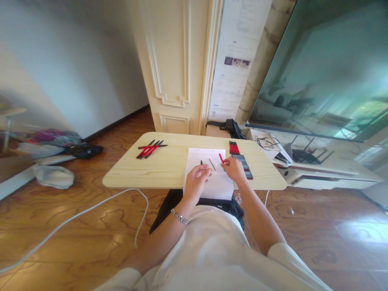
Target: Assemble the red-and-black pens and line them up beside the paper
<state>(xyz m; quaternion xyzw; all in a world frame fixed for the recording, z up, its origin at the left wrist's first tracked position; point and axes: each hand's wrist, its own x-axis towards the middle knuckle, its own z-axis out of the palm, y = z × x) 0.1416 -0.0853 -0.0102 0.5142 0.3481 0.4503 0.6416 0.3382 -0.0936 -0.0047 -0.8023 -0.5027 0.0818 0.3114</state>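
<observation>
My right hand (234, 169) is closed over the white paper (194, 155), pinching a red pen barrel (221, 158) that points up and away from me. Beside it my left hand (197, 178) has its fingers curled in; whatever lies between the fingertips is too small to make out. A thin black pen refill (212, 164) lies on the sheet between the hands. Just beyond the left fingers a small black pen part (201, 162) shows, partly hidden by the hand.
Several red-and-black pens (152, 149) lie crossed on the left of the pale table (130, 169). More red pens (234, 147) stand in a neat row at right, above a dark phone (245, 166). A white cable (91, 209) runs along the floor.
</observation>
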